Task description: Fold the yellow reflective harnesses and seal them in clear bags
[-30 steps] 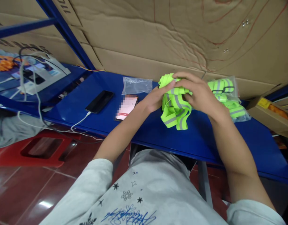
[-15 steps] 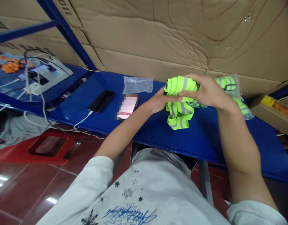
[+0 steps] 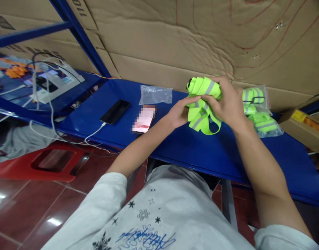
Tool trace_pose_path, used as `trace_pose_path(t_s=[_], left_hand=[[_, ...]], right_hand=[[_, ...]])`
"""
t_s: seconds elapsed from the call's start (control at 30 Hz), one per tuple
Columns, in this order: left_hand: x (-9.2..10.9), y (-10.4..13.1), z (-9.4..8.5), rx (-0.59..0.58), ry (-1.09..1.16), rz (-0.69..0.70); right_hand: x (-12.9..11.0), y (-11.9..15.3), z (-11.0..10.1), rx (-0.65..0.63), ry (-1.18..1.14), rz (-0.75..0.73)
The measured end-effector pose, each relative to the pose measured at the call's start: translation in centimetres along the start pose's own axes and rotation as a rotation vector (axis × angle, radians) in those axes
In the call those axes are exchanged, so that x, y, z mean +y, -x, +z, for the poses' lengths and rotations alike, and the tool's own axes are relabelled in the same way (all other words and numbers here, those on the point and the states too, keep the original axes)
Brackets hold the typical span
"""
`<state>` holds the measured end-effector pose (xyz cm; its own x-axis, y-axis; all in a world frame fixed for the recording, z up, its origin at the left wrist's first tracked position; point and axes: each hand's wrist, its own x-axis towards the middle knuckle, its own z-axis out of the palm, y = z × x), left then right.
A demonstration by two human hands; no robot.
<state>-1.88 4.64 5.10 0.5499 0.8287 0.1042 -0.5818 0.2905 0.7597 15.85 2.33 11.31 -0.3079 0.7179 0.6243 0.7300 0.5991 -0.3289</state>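
Both hands hold a folded bundle of neon-yellow reflective strap (image 3: 204, 86) with grey stripes, above the blue table. My left hand (image 3: 180, 111) grips its lower left side, thumb across the front. On the right side, my right hand (image 3: 228, 102) is wrapped around the folds, its thumb pressed toward the left one. A loose loop of the strap hangs below the hands. Black trim shows at the bundle's upper left end. Just right of my right hand lie more neon straps in clear bags (image 3: 263, 123).
An empty clear plastic bag (image 3: 156, 94) lies at the table's back. Left of my hands are a lit phone (image 3: 144, 119) and a dark phone (image 3: 115, 111) on a white cable. A cardboard box (image 3: 302, 125) stands at the right, and a red stool (image 3: 50, 163) at lower left.
The bundle has been turned and raised slightly in my hands. Its hanging loop has swung to the right and opened wider. The whole view has shifted a little.
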Motion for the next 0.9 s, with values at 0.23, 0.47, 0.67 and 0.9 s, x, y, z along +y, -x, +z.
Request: trace_pose_path(t_s=[0.23, 0.47, 0.67, 0.9], left_hand=[[0.7, 0.4, 0.9, 0.009, 0.011, 0.021], [0.1, -0.7, -0.8, 0.126, -0.071, 0.043], [0.7, 0.1, -1.0, 0.048, -0.187, 0.112], [0.1, 0.4, 0.0, 0.060, -0.082, 0.057]], right_hand=[[1.7, 0.7, 1.7, -0.011, 0.295, -0.133], [2.4, 0.1, 1.9, -0.269, -0.024, -0.215], [3.4, -0.6, -1.1, -0.253, -0.399, 0.059], [2.3, -0.7, -1.0, -0.315, -0.355, 0.204]])
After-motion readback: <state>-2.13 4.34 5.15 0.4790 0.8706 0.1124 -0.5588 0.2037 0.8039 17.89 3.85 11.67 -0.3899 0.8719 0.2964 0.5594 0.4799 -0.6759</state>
